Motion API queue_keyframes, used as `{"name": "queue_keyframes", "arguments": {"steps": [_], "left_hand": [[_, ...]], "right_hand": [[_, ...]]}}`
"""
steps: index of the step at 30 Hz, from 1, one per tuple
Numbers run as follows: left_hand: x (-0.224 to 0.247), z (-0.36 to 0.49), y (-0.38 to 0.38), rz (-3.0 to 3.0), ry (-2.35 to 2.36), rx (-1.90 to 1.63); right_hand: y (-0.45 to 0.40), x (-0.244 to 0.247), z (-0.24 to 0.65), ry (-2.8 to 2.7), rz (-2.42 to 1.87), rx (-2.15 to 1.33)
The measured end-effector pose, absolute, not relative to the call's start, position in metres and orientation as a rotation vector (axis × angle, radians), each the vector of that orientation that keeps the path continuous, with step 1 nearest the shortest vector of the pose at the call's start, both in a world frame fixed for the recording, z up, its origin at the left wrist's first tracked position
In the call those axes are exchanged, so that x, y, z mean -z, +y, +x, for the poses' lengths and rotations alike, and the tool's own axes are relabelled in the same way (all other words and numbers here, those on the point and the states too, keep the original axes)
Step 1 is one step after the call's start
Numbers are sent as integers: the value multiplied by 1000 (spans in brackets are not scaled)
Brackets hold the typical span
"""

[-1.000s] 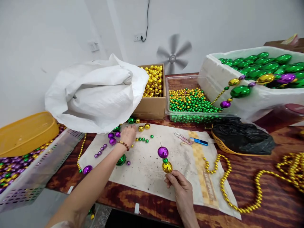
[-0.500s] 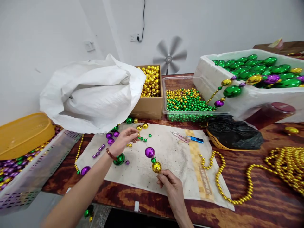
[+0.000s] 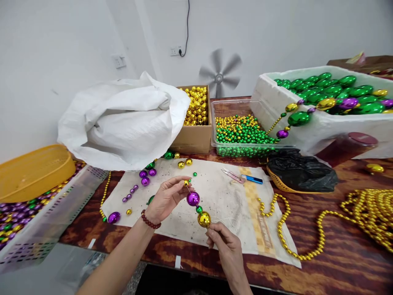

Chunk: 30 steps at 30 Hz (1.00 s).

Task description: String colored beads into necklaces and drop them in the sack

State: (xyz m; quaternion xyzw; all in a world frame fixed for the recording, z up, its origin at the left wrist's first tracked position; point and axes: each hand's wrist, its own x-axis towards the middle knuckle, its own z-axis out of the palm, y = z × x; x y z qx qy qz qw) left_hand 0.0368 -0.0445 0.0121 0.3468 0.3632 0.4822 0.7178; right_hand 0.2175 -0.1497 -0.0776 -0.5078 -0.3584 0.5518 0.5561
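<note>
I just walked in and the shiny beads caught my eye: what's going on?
A person's right hand grips the lower end of a row of beads, with a large purple bead uppermost. The left hand pinches a small gold bead just above it; whether that one is threaded is unclear. Loose beads lie on the cloth.

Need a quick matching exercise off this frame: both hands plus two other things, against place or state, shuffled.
1. Left hand
2. Right hand
3. Pile of green oval beads
4. Black plastic bag

A. In the yellow basket
B. Pinching a small gold bead
C. In the white foam box
D. Gripping the near end of the bead stack

1-B, 2-D, 3-C, 4-A
</note>
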Motion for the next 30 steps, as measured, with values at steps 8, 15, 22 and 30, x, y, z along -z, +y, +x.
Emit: {"name": "queue_keyframes", "arguments": {"steps": [8, 15, 22, 30], "left_hand": [[-11, 42, -44, 781, 817, -1089], [2, 54, -44, 849, 903, -1098], [26, 103, -51, 697, 915, -1193], [38, 131, -45, 1406, 936, -800]], "right_hand": [[-152, 80, 219, -773, -1199, -1352], [-143, 80, 213, -627, -1128, -1420], [-137, 87, 197, -591, -1084, -1468], [-103, 67, 270, -805, -1309, -1133]]}}
